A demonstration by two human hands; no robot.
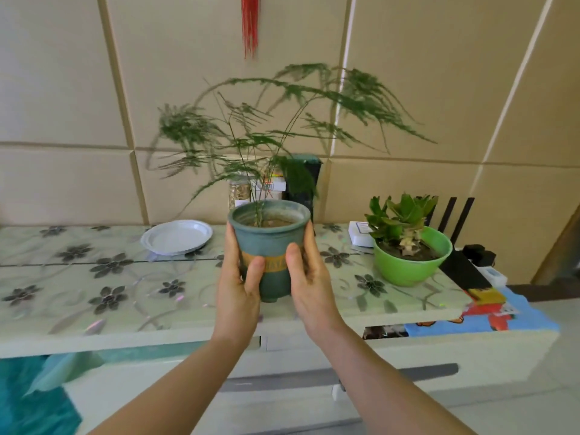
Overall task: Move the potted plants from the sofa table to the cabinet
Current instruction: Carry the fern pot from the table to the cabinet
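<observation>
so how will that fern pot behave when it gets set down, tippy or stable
Probably a bit tippy: the fern pot is tall, tapers to a small base, and long fronds arch well beyond its rim. The soil likely gives weight. Both the left hand and right hand grip it.

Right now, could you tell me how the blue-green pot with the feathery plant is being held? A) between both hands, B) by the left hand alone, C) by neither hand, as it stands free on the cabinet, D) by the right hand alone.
A: the left hand and the right hand each wrap a side of the blue-green pot, thumbs on its near face.
</observation>
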